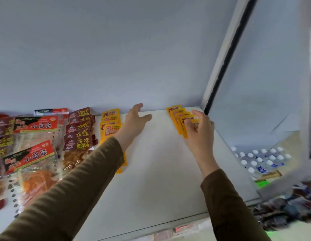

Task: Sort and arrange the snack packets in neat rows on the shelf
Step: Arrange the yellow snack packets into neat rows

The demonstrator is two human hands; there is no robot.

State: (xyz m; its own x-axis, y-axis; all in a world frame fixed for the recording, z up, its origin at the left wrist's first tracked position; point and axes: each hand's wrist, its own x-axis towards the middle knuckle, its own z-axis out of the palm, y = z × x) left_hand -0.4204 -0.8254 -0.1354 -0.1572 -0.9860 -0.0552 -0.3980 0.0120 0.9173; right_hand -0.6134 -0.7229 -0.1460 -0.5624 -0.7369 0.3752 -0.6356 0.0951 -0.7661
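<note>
- Nearest, left to right: olive sleeves [78, 185], both reaching over white shelf [156, 171].
- Left hand [133, 122]: fingers apart, holding nothing, just right of left yellow packets [110, 126].
- Right hand [199, 129]: fingertips pinching front packet of right yellow row [180, 117].
- Long axis front-to-back, tops toward wall; better to keep overlap even.

light: dim, even, bluish | shadows: faint | blur: right edge | distortion: wide-angle
</note>
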